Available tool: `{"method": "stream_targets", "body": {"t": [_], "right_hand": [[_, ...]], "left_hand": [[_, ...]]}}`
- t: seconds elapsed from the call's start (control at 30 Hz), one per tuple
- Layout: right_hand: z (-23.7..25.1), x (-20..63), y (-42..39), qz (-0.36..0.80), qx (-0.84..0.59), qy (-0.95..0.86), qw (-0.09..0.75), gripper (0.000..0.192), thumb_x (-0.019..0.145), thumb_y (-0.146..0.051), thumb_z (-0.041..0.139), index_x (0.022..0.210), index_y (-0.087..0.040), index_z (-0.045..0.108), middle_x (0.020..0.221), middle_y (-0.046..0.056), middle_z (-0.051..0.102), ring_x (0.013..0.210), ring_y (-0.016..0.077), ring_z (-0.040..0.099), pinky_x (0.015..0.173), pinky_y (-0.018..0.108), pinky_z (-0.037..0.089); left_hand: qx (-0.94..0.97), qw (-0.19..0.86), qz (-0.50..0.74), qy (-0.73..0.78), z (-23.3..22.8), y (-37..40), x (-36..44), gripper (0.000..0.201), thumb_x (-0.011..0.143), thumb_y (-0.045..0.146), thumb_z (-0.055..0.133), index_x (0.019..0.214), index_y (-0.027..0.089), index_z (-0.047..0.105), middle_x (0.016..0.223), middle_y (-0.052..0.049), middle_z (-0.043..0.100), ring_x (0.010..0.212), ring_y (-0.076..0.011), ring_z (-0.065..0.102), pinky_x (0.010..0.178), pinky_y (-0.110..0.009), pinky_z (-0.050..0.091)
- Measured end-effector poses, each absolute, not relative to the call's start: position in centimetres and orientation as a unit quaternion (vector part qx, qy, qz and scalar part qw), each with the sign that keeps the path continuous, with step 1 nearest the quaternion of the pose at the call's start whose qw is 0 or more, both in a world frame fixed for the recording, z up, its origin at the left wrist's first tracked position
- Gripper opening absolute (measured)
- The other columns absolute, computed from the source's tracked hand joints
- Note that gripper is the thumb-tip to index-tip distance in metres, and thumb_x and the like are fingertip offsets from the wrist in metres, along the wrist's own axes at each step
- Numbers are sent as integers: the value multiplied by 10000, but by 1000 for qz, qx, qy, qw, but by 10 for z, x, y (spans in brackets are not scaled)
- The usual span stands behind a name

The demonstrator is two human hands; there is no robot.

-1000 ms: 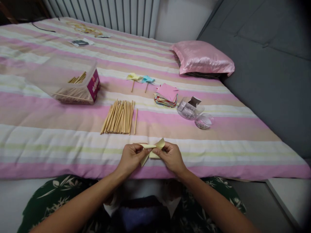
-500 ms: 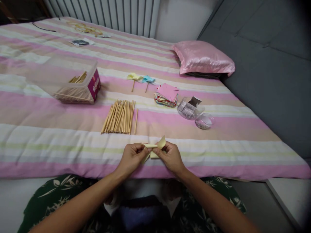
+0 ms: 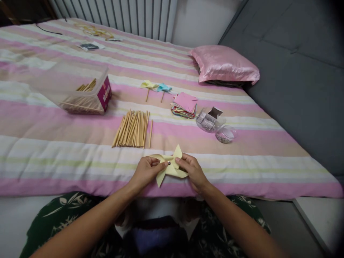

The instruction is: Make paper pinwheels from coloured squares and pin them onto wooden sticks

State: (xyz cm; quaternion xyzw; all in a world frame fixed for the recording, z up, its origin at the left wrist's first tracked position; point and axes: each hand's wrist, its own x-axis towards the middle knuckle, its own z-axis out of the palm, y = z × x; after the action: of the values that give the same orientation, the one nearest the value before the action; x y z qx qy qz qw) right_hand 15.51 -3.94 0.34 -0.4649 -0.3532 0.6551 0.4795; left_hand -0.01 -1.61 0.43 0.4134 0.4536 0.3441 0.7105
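While both hands pinch it above the bed's (image 3: 80, 150) near edge: yellow paper pinwheel (image 3: 170, 165) — left hand (image 3: 146, 171) and right hand (image 3: 191, 169), each grip clenched on a blade. Keep centre pin steady — blades uncrushed. Bamboo sticks (image 3: 132, 129) beyond.

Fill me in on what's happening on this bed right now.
A person sits at the edge of a striped bed, holding a yellow paper pinwheel between the left hand and the right hand, with a small pin head showing at its centre. Beyond lie a row of wooden sticks, a stack of coloured paper squares, two finished pinwheels and a clear tub holding more sticks.
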Motion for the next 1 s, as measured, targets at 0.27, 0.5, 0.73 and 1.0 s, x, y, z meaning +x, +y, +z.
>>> {"method": "stream_targets", "body": {"t": [0.27, 0.5, 0.73, 1.0], "right_hand": [[-4, 156, -40, 583, -505, -445, 454, 237, 663, -339, 712, 780, -143, 647, 730, 40, 654, 631, 139, 565, 580, 246, 445], [-8, 159, -40, 521, -508, -526, 439, 197, 738, -325, 646, 830, -151, 640, 765, 40, 646, 694, 153, 566, 651, 273, 461], [-6, 162, -40, 531, -493, -533, 436, 215, 739, -340, 658, 844, -154, 628, 775, 27, 644, 714, 152, 571, 685, 274, 459], [0, 166, -37, 637, -475, -396, 461, 323, 644, -396, 735, 847, -160, 649, 795, 28, 682, 673, 143, 589, 623, 258, 479]], "left_hand": [[417, 714, 360, 432, 4, -16, 1, 225, 579, 300, 766, 684, 124, 673, 607, -26, 662, 535, -111, 571, 512, -211, 424], [451, 699, 341, 438, 7, -16, -1, 236, 566, 300, 762, 685, 127, 655, 551, 2, 608, 478, -91, 509, 456, -195, 367], [505, 678, 336, 414, 7, -18, -7, 222, 628, 300, 724, 730, 124, 637, 549, 14, 579, 469, -87, 495, 452, -193, 352], [640, 343, 442, 527, 22, 9, -17, 283, 716, 398, 647, 832, 140, 656, 724, -50, 666, 573, -135, 569, 535, -229, 427]]}}
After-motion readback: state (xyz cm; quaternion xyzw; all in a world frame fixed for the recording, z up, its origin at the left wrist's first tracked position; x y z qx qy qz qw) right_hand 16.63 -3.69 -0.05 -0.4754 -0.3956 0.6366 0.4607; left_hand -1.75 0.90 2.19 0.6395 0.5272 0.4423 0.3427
